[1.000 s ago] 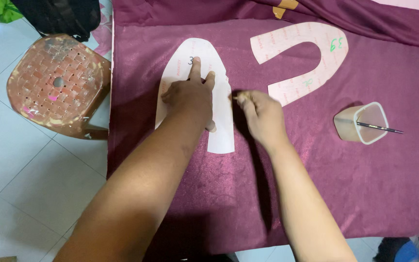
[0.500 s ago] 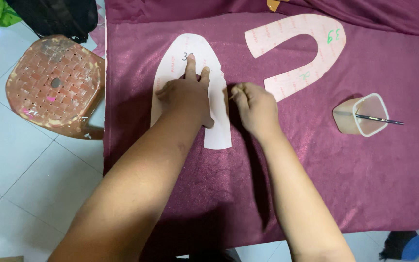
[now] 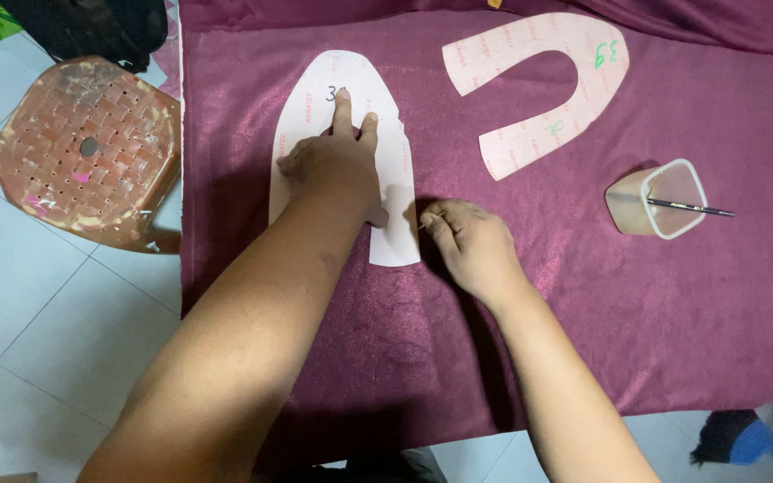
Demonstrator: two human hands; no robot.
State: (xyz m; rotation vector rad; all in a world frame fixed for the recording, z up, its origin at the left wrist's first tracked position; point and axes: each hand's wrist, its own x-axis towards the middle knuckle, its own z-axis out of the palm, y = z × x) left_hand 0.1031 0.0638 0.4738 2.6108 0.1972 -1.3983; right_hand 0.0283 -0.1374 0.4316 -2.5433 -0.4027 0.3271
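the white tongue-shaped pattern piece [image 3: 351,134] lies flat on the maroon fabric [image 3: 655,358], upper centre of the frame. judged from this view, tracing along its right edge is under way; no drawn outline can be made out. the left hand [image 3: 337,170] presses the pattern down, fingers spread and extended. the right hand [image 3: 467,237], at the lower right edge of the pattern, has fingers pinched on a thin marking tool, barely visible. a u-shaped pink pattern [image 3: 547,80] lies at upper right.
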